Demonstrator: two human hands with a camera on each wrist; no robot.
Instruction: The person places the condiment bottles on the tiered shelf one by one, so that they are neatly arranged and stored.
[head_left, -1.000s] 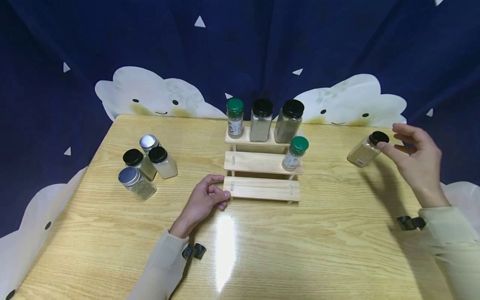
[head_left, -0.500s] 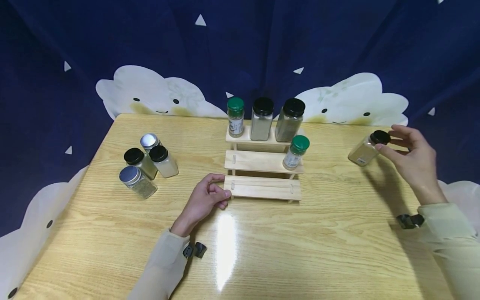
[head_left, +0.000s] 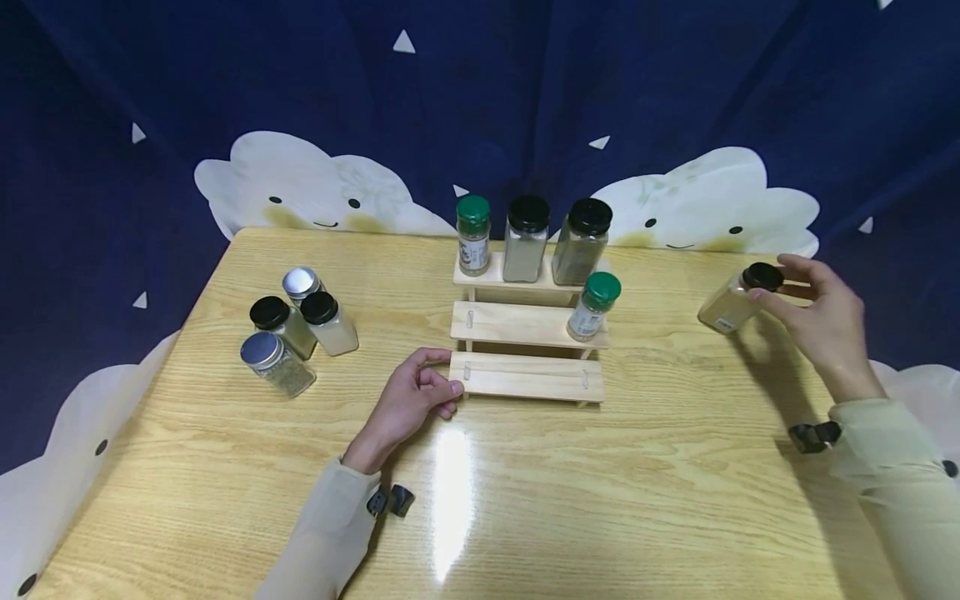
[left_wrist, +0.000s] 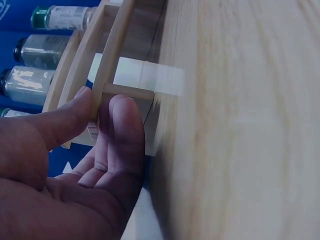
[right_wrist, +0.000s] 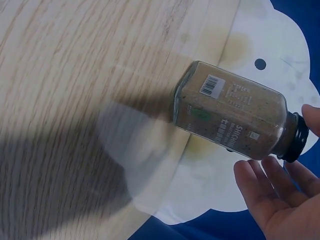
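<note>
My left hand [head_left: 405, 398] grips the left end of the lowest step of a three-tier wooden rack [head_left: 528, 377]; in the left wrist view the thumb [left_wrist: 75, 115] lies above the board and curled fingers below it. At far right, my right hand [head_left: 821, 321] pinches the black lid of a square glass spice jar [right_wrist: 230, 110] filled with brown powder, thumb on one side and fingers on the other. On the top tier stand a green-capped shaker [head_left: 473, 237] and two black-lidded jars [head_left: 525, 242]. Another green-capped shaker [head_left: 592, 308] occupies the middle tier's right end.
Left of the rack, several jars cluster on the wooden table [head_left: 645, 500]: two with black lids, including a pale-filled jar [head_left: 333, 329], and two with silver lids, including a herb jar [head_left: 277, 364]. A dark blue curtain [head_left: 480, 92] with clouds hangs behind.
My right hand has shifted slightly left, its fingers coming in closer around the black lid. The jar stays about where it was. My left hand keeps its hold on the rack.
</note>
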